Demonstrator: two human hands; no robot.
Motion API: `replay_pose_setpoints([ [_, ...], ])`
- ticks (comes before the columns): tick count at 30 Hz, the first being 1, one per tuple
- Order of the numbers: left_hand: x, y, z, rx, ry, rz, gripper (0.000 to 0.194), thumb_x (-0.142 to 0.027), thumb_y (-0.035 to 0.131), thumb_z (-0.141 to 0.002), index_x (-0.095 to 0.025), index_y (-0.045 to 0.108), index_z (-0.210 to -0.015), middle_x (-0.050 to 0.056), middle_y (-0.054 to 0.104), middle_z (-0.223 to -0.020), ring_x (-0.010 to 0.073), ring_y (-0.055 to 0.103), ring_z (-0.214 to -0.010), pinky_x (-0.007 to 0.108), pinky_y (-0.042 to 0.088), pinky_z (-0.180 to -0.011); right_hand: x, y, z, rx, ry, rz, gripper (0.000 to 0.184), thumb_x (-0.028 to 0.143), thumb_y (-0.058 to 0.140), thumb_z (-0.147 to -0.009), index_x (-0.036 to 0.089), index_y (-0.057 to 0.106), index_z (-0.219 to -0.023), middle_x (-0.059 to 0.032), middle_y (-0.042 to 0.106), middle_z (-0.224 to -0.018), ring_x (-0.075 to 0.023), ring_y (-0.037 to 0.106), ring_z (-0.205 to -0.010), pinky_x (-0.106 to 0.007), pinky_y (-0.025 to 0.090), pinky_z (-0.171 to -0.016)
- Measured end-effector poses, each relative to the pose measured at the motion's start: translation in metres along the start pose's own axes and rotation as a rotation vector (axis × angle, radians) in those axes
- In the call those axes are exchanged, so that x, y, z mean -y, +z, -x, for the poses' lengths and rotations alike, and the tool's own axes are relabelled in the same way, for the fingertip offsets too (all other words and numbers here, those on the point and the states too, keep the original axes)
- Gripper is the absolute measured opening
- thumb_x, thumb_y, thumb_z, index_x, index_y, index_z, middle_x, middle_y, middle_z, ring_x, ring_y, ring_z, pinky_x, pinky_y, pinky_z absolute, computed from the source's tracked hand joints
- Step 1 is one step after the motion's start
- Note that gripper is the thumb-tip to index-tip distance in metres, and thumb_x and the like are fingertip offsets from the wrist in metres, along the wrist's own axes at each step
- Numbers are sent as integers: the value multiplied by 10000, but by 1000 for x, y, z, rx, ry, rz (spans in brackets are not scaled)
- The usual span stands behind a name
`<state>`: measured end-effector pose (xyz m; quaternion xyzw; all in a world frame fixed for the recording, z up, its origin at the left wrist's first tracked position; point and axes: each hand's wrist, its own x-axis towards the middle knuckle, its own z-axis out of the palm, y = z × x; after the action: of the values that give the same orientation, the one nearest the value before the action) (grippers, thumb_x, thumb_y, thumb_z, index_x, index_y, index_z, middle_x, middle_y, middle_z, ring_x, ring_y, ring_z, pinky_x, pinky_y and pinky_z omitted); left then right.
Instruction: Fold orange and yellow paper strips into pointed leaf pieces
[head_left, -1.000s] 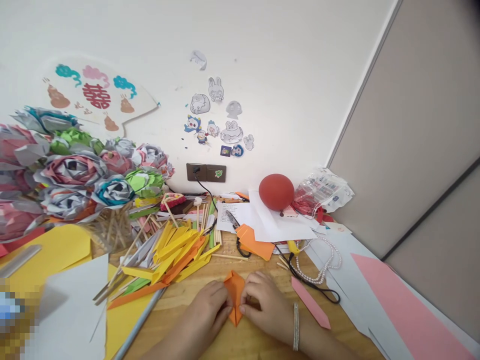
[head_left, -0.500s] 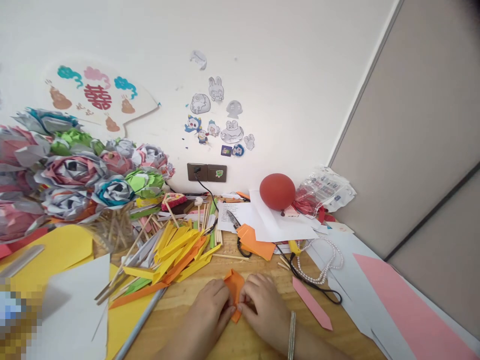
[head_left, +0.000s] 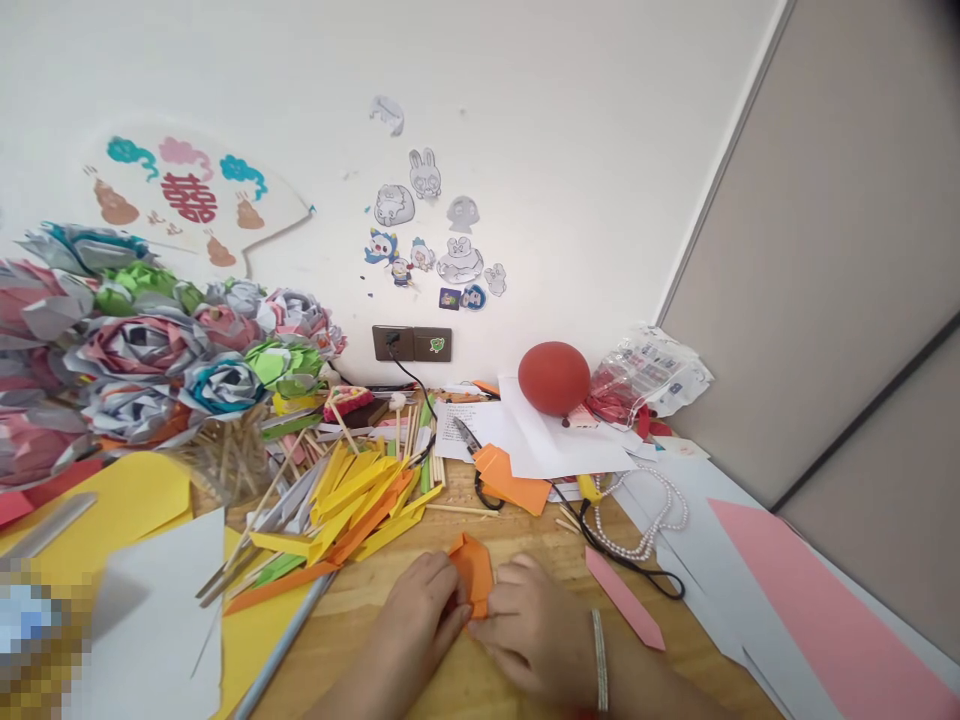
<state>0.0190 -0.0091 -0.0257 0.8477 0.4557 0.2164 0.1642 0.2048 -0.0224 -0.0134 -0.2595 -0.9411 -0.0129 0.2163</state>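
Note:
A small folded piece of orange paper [head_left: 472,566] is held upright just above the wooden table, its upper edges creased inward. My left hand [head_left: 429,608] pinches its left side, thumb and fingers meeting at the lower edge. From the other side my right hand [head_left: 531,625] has its fingers curled against the paper's lower right edge, with a silvery bracelet at the wrist. Both hands partly hide the lower end of the paper. A pink pointed paper strip [head_left: 624,598] lies right of my right hand. Beyond my left hand rests a pile of folded yellow and orange strips [head_left: 360,500].
Scissors [head_left: 466,436] lie near a stack of orange paper [head_left: 510,482]. Behind them are a red balloon [head_left: 554,378], a bead string [head_left: 660,545] and a black cord. Paper flowers [head_left: 142,345] crowd the left; white and pink sheets [head_left: 817,590] cover the right.
The lower tip of the orange paper no longer shows below my fingers. My right hand has shifted slightly and turned at the wrist. My left hand keeps its pinch.

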Motion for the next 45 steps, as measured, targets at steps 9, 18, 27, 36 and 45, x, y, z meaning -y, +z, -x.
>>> replay_pose_setpoints([
  [9, -4, -4, 2, 15, 7, -14, 143, -157, 461, -837, -193, 491, -702, 49, 568, -801, 211, 529, -769, 325, 433, -695, -1, -9, 3, 99, -38, 20, 168, 170, 505, -772, 196, 606, -904, 14, 621, -695, -148, 425, -646, -304, 262, -617],
  [18, -1, -4, 1, -4, 13, -6, 148, -159, 463, -821, -200, 491, -682, 33, 565, -773, 197, 536, -743, 292, 425, -668, -7, -25, 3, 90, 252, 132, 158, 174, 477, -801, 210, 630, -811, -12, 620, -654, -162, 457, -660, -318, 240, -641],
  [27, 2, -22, 2, -78, -141, -246, 197, -360, 607, -764, -197, 548, -670, 27, 593, -741, 222, 568, -716, 344, 443, -662, 1, -3, 2, 169, 6, 47, 163, 208, 483, -815, 213, 615, -911, 17, 615, -658, -142, 447, -613, -305, 273, -634],
  [36, 33, -30, -1, -150, 367, -229, 309, -195, 442, -883, -259, 601, -1141, 47, 580, -1261, 203, 547, -1145, 377, 467, -952, -15, 3, 5, 124, 83, 12, 205, 431, 652, -774, 233, 620, -816, 17, 585, -774, -159, 471, -756, -299, 307, -671],
  [45, 33, -31, 8, -164, 444, -311, 259, -157, 448, -881, -240, 631, -1044, 30, 692, -1043, 198, 631, -993, 309, 518, -873, -24, -3, 9, 46, 158, 203, 156, 324, 542, -863, 190, 557, -784, -15, 575, -774, -168, 447, -750, -324, 315, -709],
])
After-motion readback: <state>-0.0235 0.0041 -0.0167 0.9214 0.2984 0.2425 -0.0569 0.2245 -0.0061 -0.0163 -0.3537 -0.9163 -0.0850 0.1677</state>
